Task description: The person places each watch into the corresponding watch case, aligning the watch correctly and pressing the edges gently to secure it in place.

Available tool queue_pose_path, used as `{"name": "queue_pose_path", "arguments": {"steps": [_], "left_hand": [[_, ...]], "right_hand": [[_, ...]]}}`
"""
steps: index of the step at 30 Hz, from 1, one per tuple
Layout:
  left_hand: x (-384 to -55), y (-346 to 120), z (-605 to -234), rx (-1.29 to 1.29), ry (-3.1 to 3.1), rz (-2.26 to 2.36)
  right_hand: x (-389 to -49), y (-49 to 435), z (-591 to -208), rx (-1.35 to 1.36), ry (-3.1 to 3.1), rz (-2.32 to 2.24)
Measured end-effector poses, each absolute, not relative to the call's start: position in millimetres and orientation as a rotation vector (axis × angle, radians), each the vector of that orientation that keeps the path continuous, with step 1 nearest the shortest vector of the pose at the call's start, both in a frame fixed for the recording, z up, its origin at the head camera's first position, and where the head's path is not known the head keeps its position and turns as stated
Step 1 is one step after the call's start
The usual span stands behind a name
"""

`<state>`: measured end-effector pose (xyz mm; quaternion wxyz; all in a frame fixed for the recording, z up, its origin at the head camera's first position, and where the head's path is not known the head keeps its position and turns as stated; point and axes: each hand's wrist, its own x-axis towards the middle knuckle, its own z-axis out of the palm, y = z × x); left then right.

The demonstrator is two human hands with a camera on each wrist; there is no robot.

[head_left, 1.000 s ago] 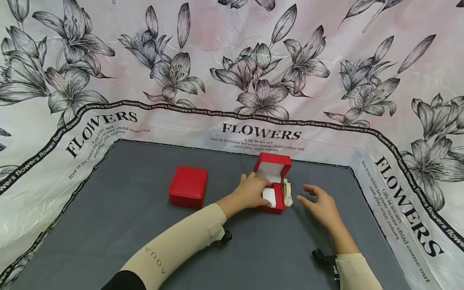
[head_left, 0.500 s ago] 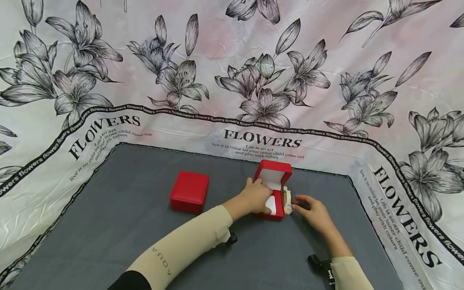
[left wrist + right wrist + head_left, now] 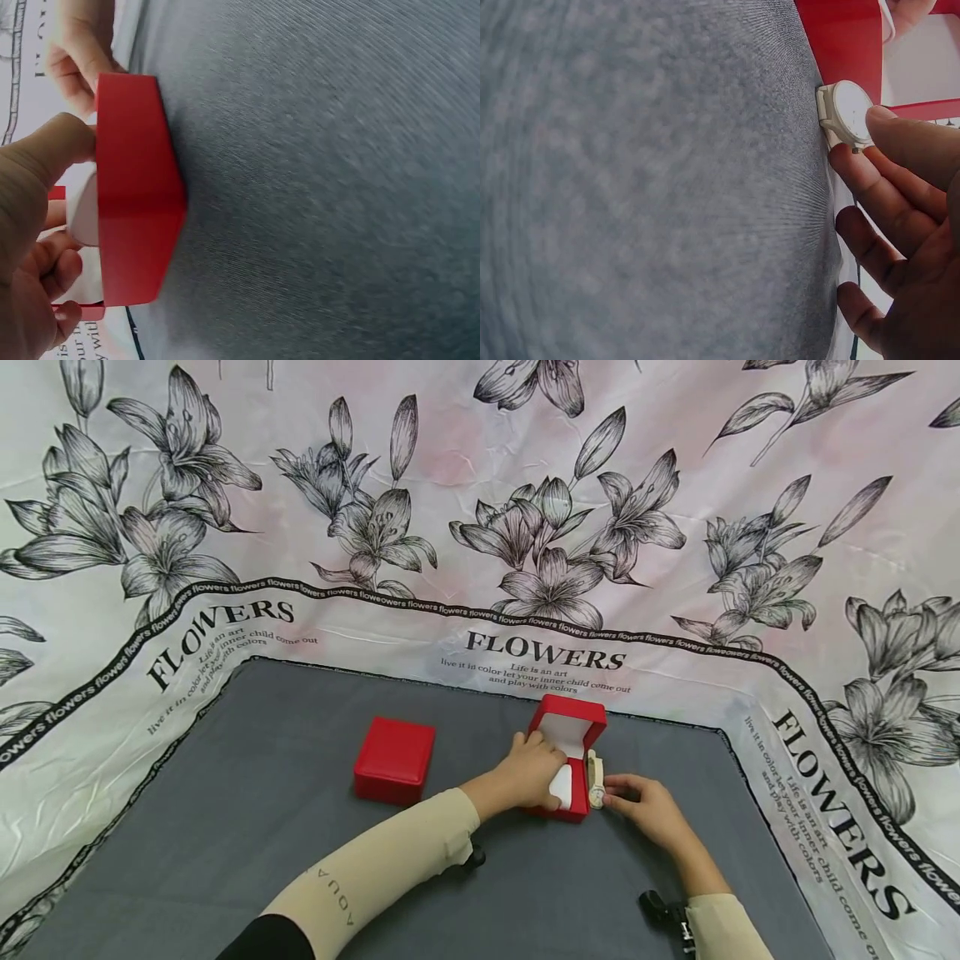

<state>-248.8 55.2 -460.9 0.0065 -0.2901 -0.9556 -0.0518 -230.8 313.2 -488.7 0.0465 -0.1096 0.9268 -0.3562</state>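
An open red watch box stands at the back of the table with its lid up. My left hand reaches into it. Its thumb and curled fingers grip the white cushion, which pokes above the rim in the left wrist view. A cream-strapped wristwatch lies on the cloth along the box's right side. My right hand pinches the watch near its dial, thumb on the face edge and index finger at the strap side in the right wrist view. Its other fingers are loosely bent.
A second red box, closed, sits to the left of the open one. Both rest on a grey cloth area with a white, flower-printed border behind and at the sides.
My right hand has moved left from beside the wristwatch and now touches it at the dial. My left hand stays in the box. The camera view has tilted slightly up.
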Motion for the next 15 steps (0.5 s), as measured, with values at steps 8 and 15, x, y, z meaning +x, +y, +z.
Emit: {"name": "queue_pose_path", "arguments": {"steps": [8, 15], "left_hand": [[-248.5, 54.1, -467.9, -0.873, -2.974, -0.24], [-246.0, 48.4, -461.8, -0.865, -2.995, -0.261]], "right_hand": [[-229.2, 312.1, -488.2, -0.338, 2.822, -1.099], [-227.8, 309.4, -488.5, -0.336, 2.825, -1.091]]}}
